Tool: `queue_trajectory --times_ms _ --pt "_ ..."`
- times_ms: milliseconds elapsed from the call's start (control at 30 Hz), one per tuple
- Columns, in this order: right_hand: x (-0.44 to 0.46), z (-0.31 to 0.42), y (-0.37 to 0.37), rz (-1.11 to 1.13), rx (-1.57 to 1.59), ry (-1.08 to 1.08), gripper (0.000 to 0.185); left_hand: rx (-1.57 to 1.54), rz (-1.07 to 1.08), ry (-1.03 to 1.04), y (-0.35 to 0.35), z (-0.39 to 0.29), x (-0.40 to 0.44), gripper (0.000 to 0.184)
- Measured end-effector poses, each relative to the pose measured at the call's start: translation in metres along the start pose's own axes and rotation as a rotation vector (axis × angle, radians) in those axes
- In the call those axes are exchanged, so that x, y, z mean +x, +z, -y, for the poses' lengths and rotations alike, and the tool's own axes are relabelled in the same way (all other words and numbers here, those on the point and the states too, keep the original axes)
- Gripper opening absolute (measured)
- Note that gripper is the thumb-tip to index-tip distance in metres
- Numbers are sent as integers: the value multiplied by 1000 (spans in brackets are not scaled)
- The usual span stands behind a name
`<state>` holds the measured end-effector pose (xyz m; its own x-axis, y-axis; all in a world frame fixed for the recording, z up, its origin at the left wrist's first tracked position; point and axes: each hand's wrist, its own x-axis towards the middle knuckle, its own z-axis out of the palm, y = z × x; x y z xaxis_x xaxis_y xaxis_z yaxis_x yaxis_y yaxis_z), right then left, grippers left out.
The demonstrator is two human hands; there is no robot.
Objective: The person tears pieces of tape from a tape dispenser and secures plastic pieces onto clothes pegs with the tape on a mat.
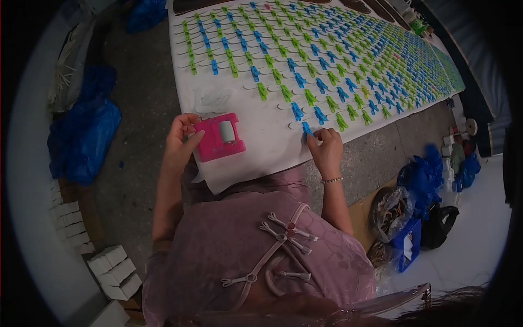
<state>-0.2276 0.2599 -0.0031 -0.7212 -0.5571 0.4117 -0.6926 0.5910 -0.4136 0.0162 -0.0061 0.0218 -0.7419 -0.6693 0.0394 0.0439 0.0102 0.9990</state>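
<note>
My left hand grips the left edge of a bright pink holder with a pale roller set in it. The holder is at the near left corner of the white-covered table. My right hand pinches the near end of a blue clip at the table's near edge. Beyond it, many blue and green clips stand in slanting rows, such as a green clip and a blue clip. Thin pale curved strips stick out from the clips. Clear plastic pieces lie behind the holder.
Blue plastic bags lie on the floor to the left, with stacked white boxes nearer me. At the right are a filled clear bag, a blue crate and a black bag. Brown trays line the table's far side.
</note>
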Motion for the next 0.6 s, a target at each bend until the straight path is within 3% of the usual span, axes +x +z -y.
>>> queue_trajectory --times_ms 200,367,500,600 --pt "0 0 -4 37 -6 21 22 77 -103 -49 -20 13 24 33" --pt "2 14 -14 -17 23 50 29 607 -58 70 -46 31 64 26" --pt "8 30 -14 -65 94 -11 23 689 -19 -45 -38 32 80 28" --pt "14 42 -9 -46 164 -89 19 787 10 75 -36 40 85 28"
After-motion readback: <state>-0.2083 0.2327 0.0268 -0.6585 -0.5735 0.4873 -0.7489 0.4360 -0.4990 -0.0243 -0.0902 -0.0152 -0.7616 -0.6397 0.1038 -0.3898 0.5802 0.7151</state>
